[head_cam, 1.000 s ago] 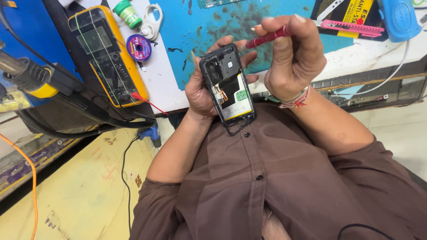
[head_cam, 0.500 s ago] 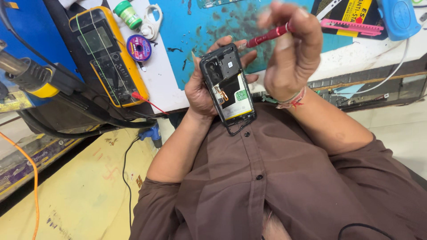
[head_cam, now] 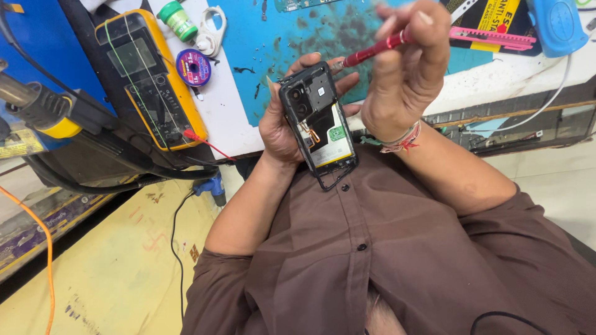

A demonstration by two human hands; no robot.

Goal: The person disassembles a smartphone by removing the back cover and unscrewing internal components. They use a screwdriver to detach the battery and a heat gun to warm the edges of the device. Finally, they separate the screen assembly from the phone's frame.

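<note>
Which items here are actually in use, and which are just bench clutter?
In use: opened phone in left hand; red screwdriver in right hand.
Lying about: yellow multimeter, solder spool, green-capped bottle, pink tool.

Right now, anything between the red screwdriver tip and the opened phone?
Nothing visible. The right hand holds the red screwdriver with its tip just off the top edge of the opened phone, which the left hand grips.

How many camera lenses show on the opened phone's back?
2. Both sit in the phone's upper left corner, one directly above the other, beside the left hand's fingers. Others may be hidden; the red screwdriver hovers nearby.
</note>
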